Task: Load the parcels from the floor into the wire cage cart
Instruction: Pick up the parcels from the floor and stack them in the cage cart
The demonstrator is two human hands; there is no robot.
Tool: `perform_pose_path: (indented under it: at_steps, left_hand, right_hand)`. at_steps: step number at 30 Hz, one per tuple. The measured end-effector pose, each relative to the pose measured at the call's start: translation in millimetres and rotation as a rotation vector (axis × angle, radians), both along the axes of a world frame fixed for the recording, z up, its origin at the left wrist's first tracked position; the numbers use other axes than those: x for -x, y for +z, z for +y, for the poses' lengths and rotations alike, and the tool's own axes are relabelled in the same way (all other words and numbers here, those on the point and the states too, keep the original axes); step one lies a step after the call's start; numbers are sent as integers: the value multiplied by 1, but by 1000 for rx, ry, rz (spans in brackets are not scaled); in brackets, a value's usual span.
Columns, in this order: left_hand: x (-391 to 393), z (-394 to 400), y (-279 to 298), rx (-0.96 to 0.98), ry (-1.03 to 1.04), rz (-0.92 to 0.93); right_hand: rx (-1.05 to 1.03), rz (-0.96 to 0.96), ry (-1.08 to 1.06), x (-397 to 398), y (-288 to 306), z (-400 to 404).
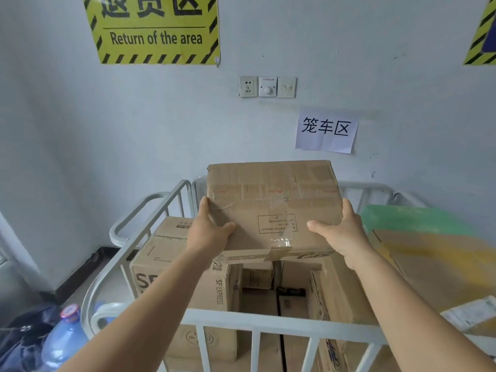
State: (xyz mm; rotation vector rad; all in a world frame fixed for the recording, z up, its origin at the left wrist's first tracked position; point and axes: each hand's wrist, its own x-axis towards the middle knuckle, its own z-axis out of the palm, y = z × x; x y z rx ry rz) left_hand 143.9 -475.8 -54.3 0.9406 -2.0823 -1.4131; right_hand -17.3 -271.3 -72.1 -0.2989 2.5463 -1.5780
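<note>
Reaching over the near rail of the wire cage cart (268, 324), the left hand (208, 232) and right hand (342, 232) clamped opposite sides of a taped cardboard parcel (271, 205). It was held above the cart's middle, over SF Express boxes (174, 264) stacked at the left side. Behind the far rail stood a wall with a paper sign (326, 131).

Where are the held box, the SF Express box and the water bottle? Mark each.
held box (273, 208): head view, middle of its taped top face.
SF Express box (171, 253): head view, its top face, inside the cart.
water bottle (63, 342): head view, its blue shoulder.
</note>
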Motion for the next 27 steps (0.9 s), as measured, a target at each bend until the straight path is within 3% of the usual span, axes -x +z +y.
perform_pose_path:
  at_steps: [13,27]
  left_hand:
    - [170,-63,-40,-23,42,-125]
    - [258,-145,-54,36,40,-252]
  right_hand:
    - [-84,-105,-20,183,-41,-70]
    - [-20,-165,-28,265,-77,-142]
